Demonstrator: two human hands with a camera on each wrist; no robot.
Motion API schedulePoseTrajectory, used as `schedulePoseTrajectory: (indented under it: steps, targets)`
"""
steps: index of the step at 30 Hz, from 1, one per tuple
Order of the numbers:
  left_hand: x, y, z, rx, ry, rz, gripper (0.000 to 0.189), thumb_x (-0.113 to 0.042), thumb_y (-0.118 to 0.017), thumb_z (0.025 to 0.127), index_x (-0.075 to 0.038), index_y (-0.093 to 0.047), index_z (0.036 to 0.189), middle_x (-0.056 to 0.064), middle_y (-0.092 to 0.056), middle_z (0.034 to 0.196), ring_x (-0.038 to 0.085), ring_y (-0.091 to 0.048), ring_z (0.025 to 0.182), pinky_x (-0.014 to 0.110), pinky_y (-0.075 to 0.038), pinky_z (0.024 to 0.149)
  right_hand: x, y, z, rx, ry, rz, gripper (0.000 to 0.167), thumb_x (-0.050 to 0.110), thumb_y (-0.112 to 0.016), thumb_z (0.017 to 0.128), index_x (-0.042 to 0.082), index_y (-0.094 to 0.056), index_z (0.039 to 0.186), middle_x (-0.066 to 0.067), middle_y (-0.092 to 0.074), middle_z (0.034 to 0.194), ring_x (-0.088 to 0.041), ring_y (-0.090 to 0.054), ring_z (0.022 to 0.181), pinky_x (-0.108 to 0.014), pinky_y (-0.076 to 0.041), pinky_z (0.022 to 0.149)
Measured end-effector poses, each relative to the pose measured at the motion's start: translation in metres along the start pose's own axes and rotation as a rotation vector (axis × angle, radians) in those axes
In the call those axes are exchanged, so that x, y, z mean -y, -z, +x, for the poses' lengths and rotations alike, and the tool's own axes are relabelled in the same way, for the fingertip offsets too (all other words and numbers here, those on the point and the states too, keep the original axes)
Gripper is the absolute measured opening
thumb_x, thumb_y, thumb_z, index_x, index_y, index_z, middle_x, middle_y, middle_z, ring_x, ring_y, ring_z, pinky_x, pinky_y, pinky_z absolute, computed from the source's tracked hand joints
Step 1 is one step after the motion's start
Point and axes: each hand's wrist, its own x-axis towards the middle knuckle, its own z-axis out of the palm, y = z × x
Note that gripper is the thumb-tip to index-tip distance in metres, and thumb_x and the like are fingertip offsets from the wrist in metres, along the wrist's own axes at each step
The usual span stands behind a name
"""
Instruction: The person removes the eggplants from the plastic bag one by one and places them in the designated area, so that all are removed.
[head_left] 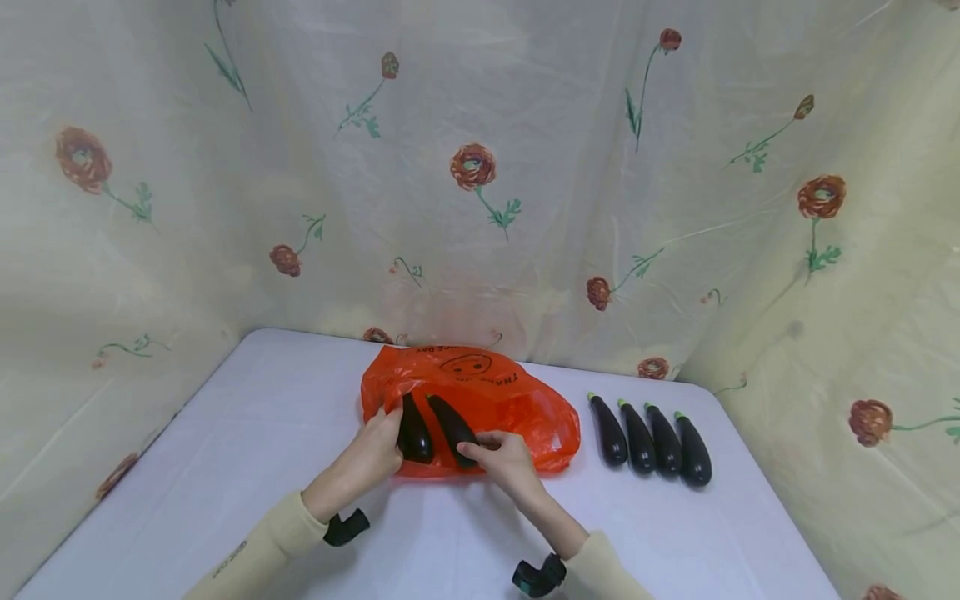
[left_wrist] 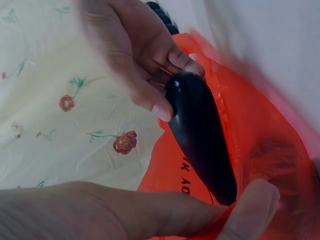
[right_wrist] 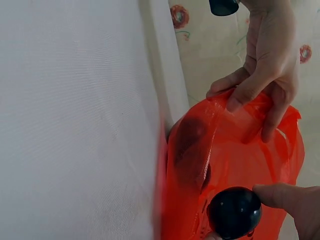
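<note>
A red plastic bag [head_left: 517, 412] with printed dark lettering lies at the middle of the table's far side. My left hand [head_left: 378, 446] pinches the bag's edge at its left; in the left wrist view, red film runs between the thumb and fingers. By its thick end, my right hand [head_left: 506, 460] holds an eggplant [head_left: 452, 423], dark and glossy, its narrow green-tipped end pointing away toward the bag. Another eggplant [head_left: 417, 437] lies against the red plastic beside my left hand. Dark shapes show through the film in the right wrist view.
Several more eggplants lie in a row to the right of the bag, the nearest eggplant [head_left: 608, 433] with its green tip pointing away. The white table [head_left: 262, 400] meets a floral-patterned curtain [head_left: 540, 250] behind and at the sides. A black device [head_left: 347, 527] sits on the left wrist.
</note>
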Motion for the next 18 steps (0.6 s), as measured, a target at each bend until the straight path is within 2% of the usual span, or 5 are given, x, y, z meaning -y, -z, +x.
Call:
schedulePoseTrajectory:
  steps: [4, 11, 18]
  targets:
    - [-0.001, 0.0, 0.0, 0.011, 0.013, -0.001, 0.055, 0.019, -0.06, 0.071, 0.013, -0.051, 0.125, 0.03, -0.057, 0.118, 0.037, -0.06, 0.109, 0.05, -0.053, 0.09, -0.003, 0.006, -0.004, 0.001, 0.007, 0.002, 0.049, 0.04, -0.073, 0.082, 0.005, -0.069, 0.116, -0.01, -0.068, 0.109, -0.021, -0.058, 0.094, -0.033, -0.057, 0.08]
    - [0.0, -0.001, -0.001, 0.007, -0.005, -0.02, 0.056, 0.02, -0.059, 0.071, 0.014, -0.049, 0.126, 0.031, -0.056, 0.119, 0.037, -0.061, 0.108, 0.049, -0.053, 0.088, -0.005, 0.015, -0.013, -0.005, 0.002, 0.001, 0.047, 0.04, -0.074, 0.081, 0.007, -0.07, 0.114, -0.008, -0.068, 0.105, -0.021, -0.056, 0.096, -0.031, -0.055, 0.078]
    - [0.001, 0.001, -0.001, 0.006, -0.005, -0.02, 0.056, 0.02, -0.059, 0.072, 0.015, -0.049, 0.127, 0.031, -0.056, 0.121, 0.039, -0.061, 0.109, 0.05, -0.053, 0.088, -0.008, 0.021, -0.019, -0.02, 0.016, -0.01, 0.043, 0.037, -0.075, 0.08, 0.006, -0.072, 0.11, -0.006, -0.069, 0.094, -0.018, -0.058, 0.086, -0.026, -0.052, 0.07]
